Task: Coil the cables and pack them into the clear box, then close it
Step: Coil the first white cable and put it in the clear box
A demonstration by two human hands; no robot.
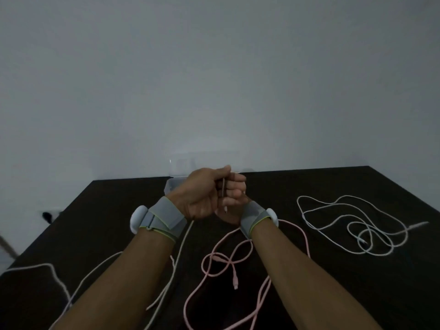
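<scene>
Left hand (200,196) and right hand (232,198) are raised together over the middle of the table, knuckles nearly touching, both with fingers curled. They pinch between them a thin whitish cable (177,253): a short upright stretch of it shows in the gap between the hands, and the rest drops from under the left wrist to the table and runs toward the near edge. Each wrist wears a grey fabric wrist strap (166,219) carrying a white rounded pod (137,219) on its outer side.

The clear plastic box (177,171) sits at the far edge of the table against the wall, mostly hidden behind the left hand; whether its lid is up or down cannot be told.

Surface is a dark, matte black-brown tabletop (345,294). A pink cable (221,263) lies in loose uncoiled loops between the forearms and under the right one, one plug end lying free near the centre. A second white cable (352,225) lies in a loose tangle on the right side, well apart from the hands. More whitish cable trails across the left part of the table (51,267) under the left forearm.

Room is dim. A plain pale grey wall (214,79) fills the upper half. A small dark object (47,215) shows low on the left beyond the table edge, too blurred to identify.
</scene>
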